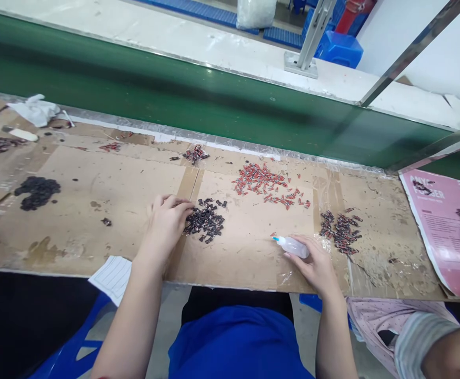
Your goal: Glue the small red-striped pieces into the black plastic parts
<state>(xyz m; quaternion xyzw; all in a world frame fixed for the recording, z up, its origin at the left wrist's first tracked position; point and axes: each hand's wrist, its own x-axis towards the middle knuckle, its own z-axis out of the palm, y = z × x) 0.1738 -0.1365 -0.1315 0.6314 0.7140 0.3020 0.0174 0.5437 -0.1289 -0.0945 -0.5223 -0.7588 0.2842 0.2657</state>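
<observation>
At the left edge of a pile of small black parts (206, 220), my left hand (169, 218) rests with its fingers bent together; whatever its fingertips hold is too small to make out. My right hand (312, 258) grips a small translucent bottle (293, 247) with a blue tip pointing left. A tiny red piece (273, 234) lies by that tip. Beyond the bottle many small red parts (257, 179) are spread over the cardboard. Dark and red pieces (342, 231) form another pile to the right of my right hand.
Cardboard (127, 195) covers the bench in front of a green belt (135, 100). Black discs (37, 192) and a crumpled tissue (36, 109) lie at left. A paper slip (112, 279) overhangs the front edge. Pink printed sheet (443, 226) at right; a person's arm (457, 350) is below it.
</observation>
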